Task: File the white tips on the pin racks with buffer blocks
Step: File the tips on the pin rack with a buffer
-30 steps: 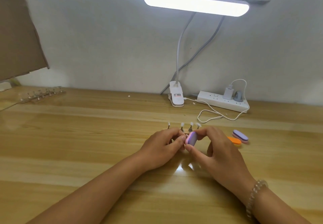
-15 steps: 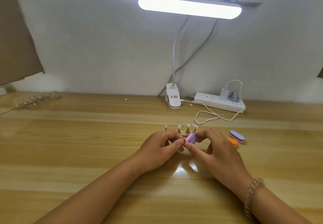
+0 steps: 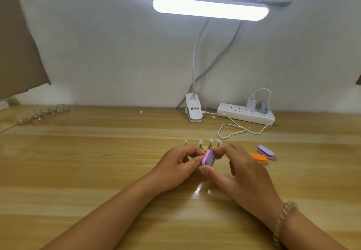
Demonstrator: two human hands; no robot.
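Left hand (image 3: 175,164): fingers curled, thumb and forefinger drawn together at the left edge of the buffer block; whatever sits between them is hidden, so I cannot tell if they pinch anything.
Right hand (image 3: 240,169): thumb at the near end and forefinger at the far end, clamped on the buffer block; the other fingers hang loosely curled.
Buffer block (image 3: 208,158): pink and purple, held on edge between the two hands, just above the table (image 3: 78,162).
White tips (image 3: 211,140): four show on upright pins just beyond the hands, in a row from left to right.
Near pin rack: its base is hidden behind the hands.
Spare blocks: a purple block (image 3: 266,151) and an orange block (image 3: 258,157) lie together, just right of the right hand.
Far pin rack (image 3: 42,114): lies at the far left of the table, well apart from the hands.
Lamp (image 3: 210,8): lit bar overhead — its clip base (image 3: 193,110) stands at the far edge.
Power strip (image 3: 245,114): right of the clip base, with a white cable (image 3: 234,128) looping toward the near side.
Bracelet (image 3: 283,222): beaded, on the right wrist.
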